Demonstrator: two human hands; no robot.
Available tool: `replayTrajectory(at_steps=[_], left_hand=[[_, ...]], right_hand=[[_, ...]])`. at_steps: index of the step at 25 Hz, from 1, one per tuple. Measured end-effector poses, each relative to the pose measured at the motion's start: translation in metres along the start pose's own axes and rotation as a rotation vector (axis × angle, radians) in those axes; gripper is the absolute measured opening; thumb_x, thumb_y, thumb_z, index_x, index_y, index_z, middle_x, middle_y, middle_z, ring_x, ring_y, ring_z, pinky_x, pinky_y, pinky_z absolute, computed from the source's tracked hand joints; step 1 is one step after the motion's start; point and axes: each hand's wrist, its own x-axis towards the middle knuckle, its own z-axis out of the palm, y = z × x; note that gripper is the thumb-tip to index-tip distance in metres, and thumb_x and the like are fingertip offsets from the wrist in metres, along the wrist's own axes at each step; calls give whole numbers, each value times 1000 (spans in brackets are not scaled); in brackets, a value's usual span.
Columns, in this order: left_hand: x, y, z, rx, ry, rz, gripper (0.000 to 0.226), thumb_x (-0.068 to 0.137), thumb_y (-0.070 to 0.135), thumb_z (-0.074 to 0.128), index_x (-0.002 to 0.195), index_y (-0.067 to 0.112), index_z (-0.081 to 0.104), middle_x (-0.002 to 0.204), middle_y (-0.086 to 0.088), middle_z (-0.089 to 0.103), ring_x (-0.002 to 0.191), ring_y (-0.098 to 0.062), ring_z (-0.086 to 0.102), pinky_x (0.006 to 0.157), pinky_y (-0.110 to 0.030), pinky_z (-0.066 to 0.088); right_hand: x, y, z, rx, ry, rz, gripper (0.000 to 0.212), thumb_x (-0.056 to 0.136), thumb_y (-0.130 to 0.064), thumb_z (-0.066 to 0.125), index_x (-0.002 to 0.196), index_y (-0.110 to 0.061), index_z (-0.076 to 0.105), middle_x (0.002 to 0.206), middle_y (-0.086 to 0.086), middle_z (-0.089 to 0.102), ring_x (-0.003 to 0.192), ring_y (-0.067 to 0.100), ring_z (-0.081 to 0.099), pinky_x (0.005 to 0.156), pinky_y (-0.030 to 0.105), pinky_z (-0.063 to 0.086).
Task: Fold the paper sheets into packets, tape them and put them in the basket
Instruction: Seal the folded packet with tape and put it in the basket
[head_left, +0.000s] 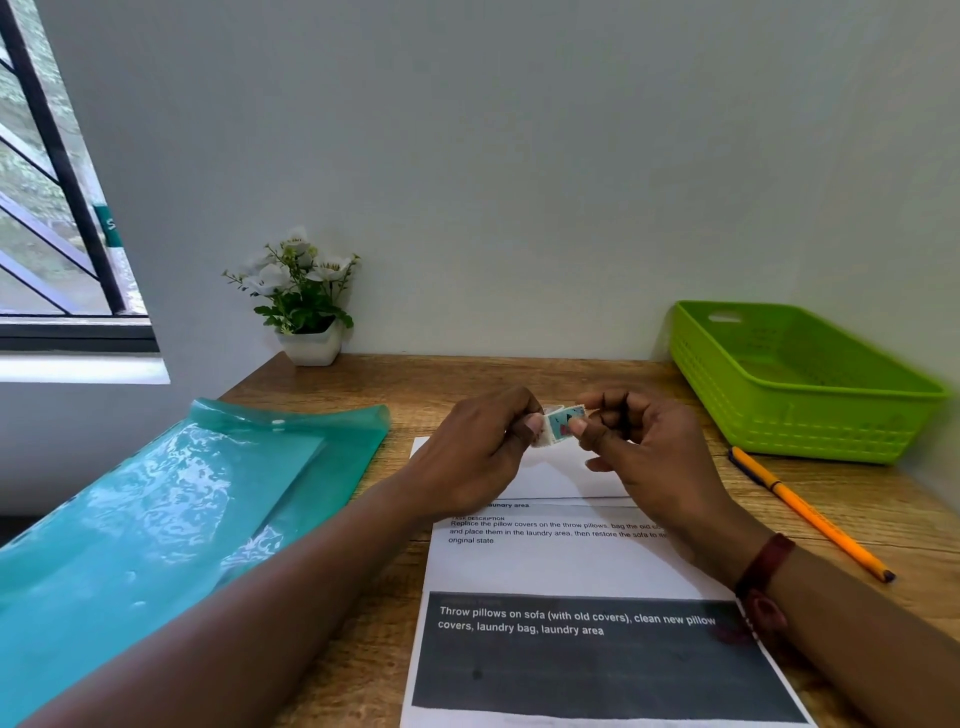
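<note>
Both my hands are raised just above the table (415, 384), meeting at the centre of my view. Between them I hold a small patterned piece (558, 423), teal and white with a red spot. My left hand (483, 447) pinches its left end between thumb and curled fingers. My right hand (639, 447) pinches its right end between thumb and forefinger, the other fingers curled in behind. Whether the piece is tape or a sticker I cannot tell; it is too small.

Under my hands, running towards 6 o'clock, the paper sheet (571, 566) lies flat on the wood. It carries lines of black print in the middle and a dark block with white lettering at the near end. An edge crosses its far part just below my wrists. I cannot tell whether that is a fold or a second sheet lying on top.

The green basket (800, 421) stands at 2 o'clock, near the wall (519, 156) and well apart from my hands. An orange pen (810, 514) lies at 3 o'clock, slanting from the basket's front wall towards me, clear of the sheet.

At 9 o'clock a glossy teal folder (156, 519) overhangs the table's left edge, its far end curling up. A potted plant (306, 301) with white flowers sits at 11 o'clock against the wall. The window (47, 234) is further left, at 10 o'clock. A dark red wristband (763, 566) circles my right wrist.
</note>
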Motion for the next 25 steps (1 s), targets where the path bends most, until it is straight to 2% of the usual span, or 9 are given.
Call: replayTrajectory(at_steps=[3,5,12,17,20,25], left_hand=[[1,-3,0,15,14,22,16,100,22,43,92,15,54,80,15,49,74,-4,46,61,-16,34],[1,-3,-1,12,19,13,16,101,22,42,92,15,54,80,17,50,74,-4,46,60,-15,33],[2,1,0,-83,2,-168,21,101,22,42,92,13,59,87,1,65,79,-13,56,70,-35,44],[1,-5,-8,-110,36,-227,21,101,19,43,91,12,60,86,1,66,80,-15,58,71,-38,45],[1,-6,-9,-103,41,-244,21,101,20,42,93,11,60,89,-1,66,82,-17,58,72,-40,46],[6,-15,-20,-18,163,-261,16,100,18,45,95,13,59,90,3,62,78,-11,55,63,-27,42]], right_hand=[[-2,1,0,-63,-16,-23,8,82,-14,73,83,-22,72,76,-6,71,74,8,64,62,34,60],[-1,1,-1,-80,-14,-38,5,82,-15,73,82,-21,73,78,-6,72,75,7,64,63,34,60],[-2,1,1,-90,7,-81,7,80,-15,74,82,-22,74,81,-5,72,77,8,66,61,30,59],[-1,0,-2,18,30,-58,13,81,-11,73,79,-23,73,79,-3,73,76,9,66,59,27,58],[0,1,-2,18,18,-40,9,81,-9,73,83,-18,74,82,-1,74,76,12,66,58,24,56],[1,1,-5,21,19,-29,12,80,-9,73,91,-13,75,85,1,75,75,12,67,58,22,55]])
